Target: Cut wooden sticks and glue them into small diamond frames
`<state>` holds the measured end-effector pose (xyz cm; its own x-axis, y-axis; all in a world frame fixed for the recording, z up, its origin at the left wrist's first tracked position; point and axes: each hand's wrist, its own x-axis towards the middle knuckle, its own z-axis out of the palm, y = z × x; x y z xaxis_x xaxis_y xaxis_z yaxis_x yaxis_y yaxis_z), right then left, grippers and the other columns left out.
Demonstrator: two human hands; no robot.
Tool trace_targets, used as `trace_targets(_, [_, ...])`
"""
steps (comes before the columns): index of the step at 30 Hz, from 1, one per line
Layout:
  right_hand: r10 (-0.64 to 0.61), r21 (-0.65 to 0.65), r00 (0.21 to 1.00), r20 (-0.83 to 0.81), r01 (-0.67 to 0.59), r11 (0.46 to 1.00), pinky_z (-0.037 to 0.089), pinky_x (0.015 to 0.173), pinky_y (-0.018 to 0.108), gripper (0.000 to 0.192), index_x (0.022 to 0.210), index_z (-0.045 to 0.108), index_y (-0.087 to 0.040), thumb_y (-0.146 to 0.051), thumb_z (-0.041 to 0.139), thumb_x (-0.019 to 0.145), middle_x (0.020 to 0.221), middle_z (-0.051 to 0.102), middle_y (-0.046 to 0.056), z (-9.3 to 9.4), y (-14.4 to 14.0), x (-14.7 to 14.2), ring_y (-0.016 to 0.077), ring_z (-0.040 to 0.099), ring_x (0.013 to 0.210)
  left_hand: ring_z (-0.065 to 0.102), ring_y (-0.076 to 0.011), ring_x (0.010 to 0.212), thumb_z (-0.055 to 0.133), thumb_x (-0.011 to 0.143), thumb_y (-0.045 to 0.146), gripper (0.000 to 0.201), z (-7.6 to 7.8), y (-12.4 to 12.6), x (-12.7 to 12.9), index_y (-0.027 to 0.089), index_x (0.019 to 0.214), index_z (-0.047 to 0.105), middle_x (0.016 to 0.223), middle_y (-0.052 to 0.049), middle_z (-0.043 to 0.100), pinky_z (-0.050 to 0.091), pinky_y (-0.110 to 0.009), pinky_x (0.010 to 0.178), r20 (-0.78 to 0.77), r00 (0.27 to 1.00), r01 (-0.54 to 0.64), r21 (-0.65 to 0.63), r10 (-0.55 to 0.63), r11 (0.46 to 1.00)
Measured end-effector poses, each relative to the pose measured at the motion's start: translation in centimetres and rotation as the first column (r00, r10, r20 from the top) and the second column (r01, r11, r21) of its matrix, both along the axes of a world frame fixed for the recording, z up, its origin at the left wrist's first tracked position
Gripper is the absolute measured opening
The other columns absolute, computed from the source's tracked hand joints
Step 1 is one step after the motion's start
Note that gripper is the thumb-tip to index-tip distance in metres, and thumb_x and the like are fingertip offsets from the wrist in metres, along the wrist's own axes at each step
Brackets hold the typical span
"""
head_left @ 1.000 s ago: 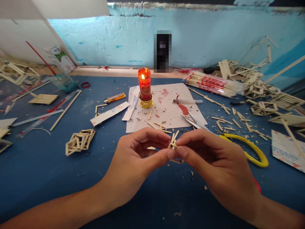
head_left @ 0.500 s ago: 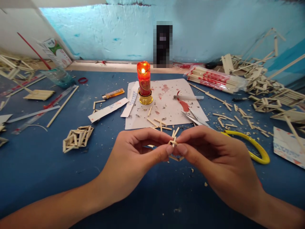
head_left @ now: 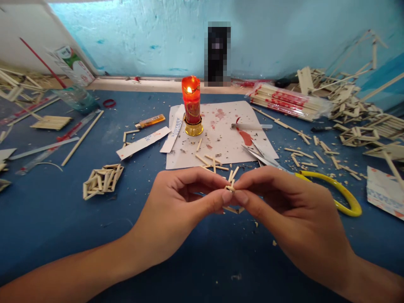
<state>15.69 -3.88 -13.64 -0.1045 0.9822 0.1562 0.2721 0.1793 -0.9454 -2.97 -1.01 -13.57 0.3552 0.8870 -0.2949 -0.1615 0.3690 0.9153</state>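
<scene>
The left hand (head_left: 186, 210) and right hand (head_left: 290, 219) pinch a small wooden-stick piece (head_left: 231, 188) between thumbs (head_left: 226, 196) and fingers (head_left: 217, 178), above the blue table (head_left: 132, 282) in front of the lit red candle (head_left: 191, 103), beside which a white strip (head_left: 170, 141) reads "ABRASIVE" in blue, with print on the orange lighter (head_left: 151, 121) unreadable

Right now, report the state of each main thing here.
Left hand: pinching stick pieces
Right hand: pinching them too
Red candle: lit, upright in gold holder
Lighter: lying down, no visible flame
Scissors: blades apart, partly hidden
Stick package: lying down, seal unclear
Stick frame: joined, unheld
</scene>
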Motion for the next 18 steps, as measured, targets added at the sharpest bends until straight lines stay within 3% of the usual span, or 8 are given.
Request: trace_targets(18, [-0.058, 0.127, 0.989, 0.139, 0.040, 0.991, 0.056, 0.061, 0.014, 0.010, 0.088, 0.073, -0.025, -0.016, 0.073, 0.089, 0.078, 0.078, -0.006, 0.08, -0.49, 0.16, 0.0087, 0.072, 0.068, 0.080, -0.0157, 0.078, 0.089, 0.073, 0.009, 0.018, 0.02, -0.12, -0.20, 0.023, 0.083, 0.085, 0.080, 0.001, 0.083, 0.064, -0.017, 0.074, -0.017, 0.999, 0.034, 0.025, -0.034, 0.999])
